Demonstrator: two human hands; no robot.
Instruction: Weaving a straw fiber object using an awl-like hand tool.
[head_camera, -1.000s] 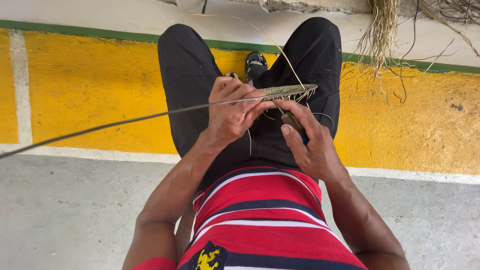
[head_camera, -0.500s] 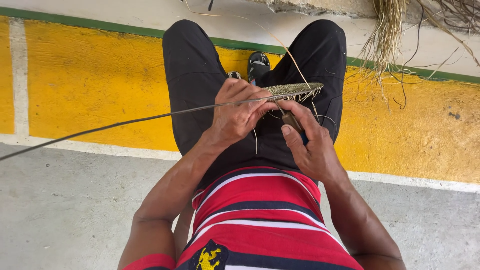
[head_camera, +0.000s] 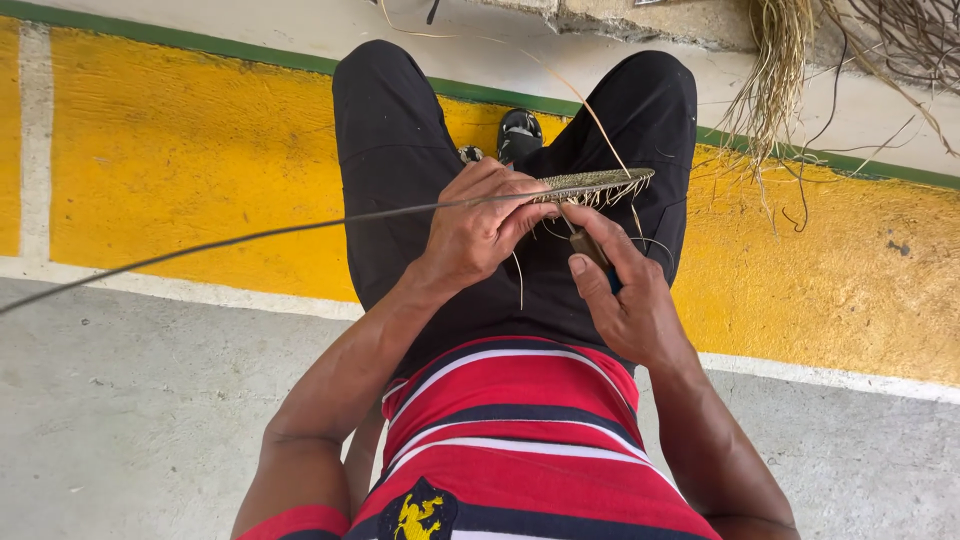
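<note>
Woven fibre is what we have in our grasp: a flat woven piece (head_camera: 590, 183), seen edge-on over our lap, its far end bristling with loose strand ends. Our left hand (head_camera: 480, 225) is closed around its near end, fingers curled over the top, and a long thin strand (head_camera: 250, 235) runs from that grip away to the left, stretched over the yellow painted floor (head_camera: 180, 170). Our right hand (head_camera: 625, 295) sits just below the woven piece, fingers closed on a small dark tool (head_camera: 585, 245) whose tip points up at the weave. Both hands hover above our black trousers (head_camera: 400, 150). A bundle of dry straw (head_camera: 775, 80) hangs at the upper right, well apart from the work.
</note>
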